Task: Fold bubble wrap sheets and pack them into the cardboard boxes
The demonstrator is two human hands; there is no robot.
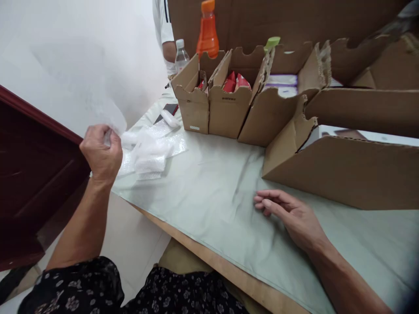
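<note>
Both hands are held well apart. By the left hand (101,152), a thin see-through sheet (114,117) is pinched between thumb and fingers; it is lifted at the left, in front of the white wall (131,39), and its upper outline is too faint to be made out. The right hand (293,216) is held low by the table, palm turned inward, with fingers loosely bent and the thumb lying near them; whether the green cloth (209,192) is touched cannot be told.

Just beside the left hand, a loose pile of bubble wrap (152,152) is spread on the cloth, with a dark flat object (166,111) partly covered behind it. Nearest to the right hand, a long cardboard box (343,174) is set, and a white carton (389,137) is contained in it. Farther back, cardboard bins (225,111) are lined up, with red packets (236,83) and purple-edged white packs (281,80) held inside. Behind them, an orange bottle (208,35) and a clear bottle (181,59) are seen, beside another person's white sleeve (166,30).
</note>
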